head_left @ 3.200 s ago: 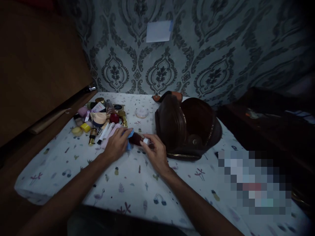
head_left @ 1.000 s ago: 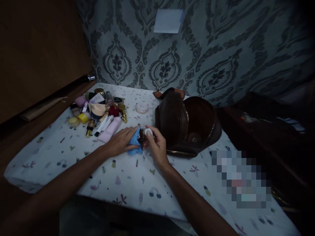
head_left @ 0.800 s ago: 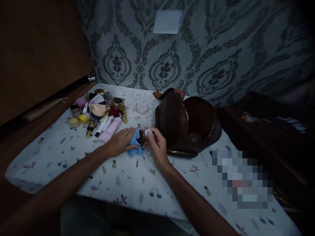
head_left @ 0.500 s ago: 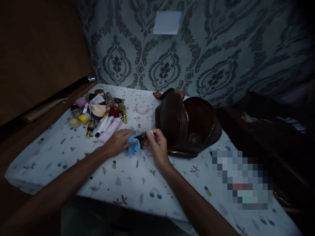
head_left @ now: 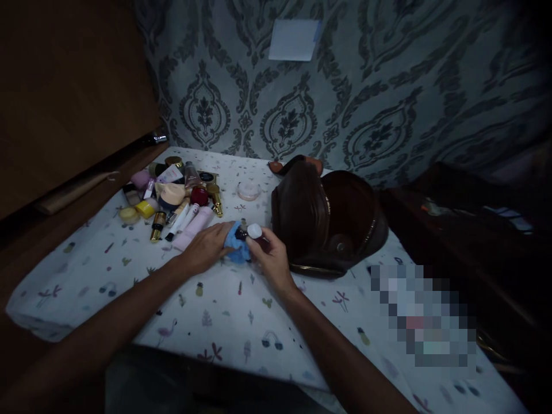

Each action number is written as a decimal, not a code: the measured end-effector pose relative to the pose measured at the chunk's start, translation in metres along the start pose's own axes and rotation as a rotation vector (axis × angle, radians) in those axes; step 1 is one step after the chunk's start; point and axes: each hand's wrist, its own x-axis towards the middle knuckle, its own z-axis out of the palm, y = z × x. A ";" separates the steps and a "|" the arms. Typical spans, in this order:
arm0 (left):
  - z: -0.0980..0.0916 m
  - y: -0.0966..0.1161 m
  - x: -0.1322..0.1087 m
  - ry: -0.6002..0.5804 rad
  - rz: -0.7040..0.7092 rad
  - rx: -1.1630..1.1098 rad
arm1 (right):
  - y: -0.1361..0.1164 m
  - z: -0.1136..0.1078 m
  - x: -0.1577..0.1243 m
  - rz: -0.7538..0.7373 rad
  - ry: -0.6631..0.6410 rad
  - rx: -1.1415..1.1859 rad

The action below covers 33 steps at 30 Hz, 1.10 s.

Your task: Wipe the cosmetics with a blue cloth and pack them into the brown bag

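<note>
My left hand (head_left: 207,247) is closed on a crumpled blue cloth (head_left: 237,250), which is wrapped partly round a small dark bottle (head_left: 242,233). The bottle's pale, whitish cap (head_left: 254,231) sticks out toward my right hand (head_left: 272,259), whose thumb and fingers grip that end. The cloth and fingers hide most of the bottle. Just left of my left hand lies a pink tube (head_left: 193,229) beside a white tube (head_left: 183,222). A brown leather bag (head_left: 302,213) stands unzipped to the right of my right hand, its dark inside showing.
Several cosmetics lie heaped at the left, among them a cream-coloured jar (head_left: 171,195), a yellow item (head_left: 145,209) and a gold-and-black bottle (head_left: 157,226). A round compact (head_left: 249,191) lies apart behind my hands. A patterned wall (head_left: 241,86) rises behind the white printed tablecloth (head_left: 224,328).
The bottle has turned in my hands so its pale cap now shows more plainly. The blue cloth has shifted slightly right and up around it, and my right fingers have changed their hold.
</note>
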 end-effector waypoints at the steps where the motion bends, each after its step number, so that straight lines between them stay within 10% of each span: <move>1: -0.001 -0.001 0.000 0.000 -0.023 -0.008 | 0.001 0.001 0.000 0.001 -0.006 0.013; 20: -0.009 0.020 0.000 0.188 -0.189 -0.376 | 0.001 0.009 -0.007 0.179 -0.204 0.403; 25: -0.012 0.021 0.003 0.344 -0.200 -0.413 | -0.007 0.005 -0.007 -0.003 -0.205 0.182; 33: -0.029 0.026 0.006 0.212 -0.119 -0.512 | -0.011 0.002 -0.013 -0.109 -0.145 -0.289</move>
